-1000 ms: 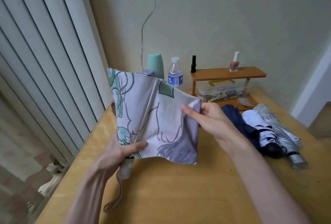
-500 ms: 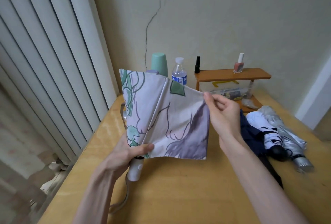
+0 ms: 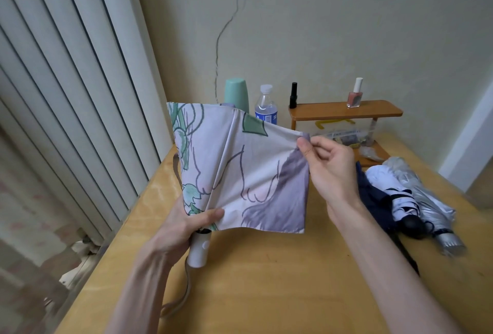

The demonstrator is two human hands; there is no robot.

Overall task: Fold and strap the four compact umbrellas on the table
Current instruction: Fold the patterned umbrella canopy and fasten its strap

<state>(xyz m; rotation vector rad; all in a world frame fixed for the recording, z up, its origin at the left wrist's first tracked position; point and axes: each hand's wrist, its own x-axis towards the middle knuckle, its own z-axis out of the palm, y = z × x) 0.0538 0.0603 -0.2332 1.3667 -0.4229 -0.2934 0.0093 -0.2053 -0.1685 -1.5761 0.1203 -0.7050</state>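
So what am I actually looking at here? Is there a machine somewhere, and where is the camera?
There is no machine. A person wears one wide-angle camera on the head, looking forward and down, so you see their own two bare arms.

The left hand grips a pale printed umbrella near its white handle. The right hand pinches the top edge of its cloth and holds a panel spread out, probably to fold it flat.

On the wooden table, to the right, lie three more umbrellas side by side: a navy one, a white one with dark stripes and a silver one.

At the back stand a green cup, a water bottle and a small shelf with two nail polish bottles.
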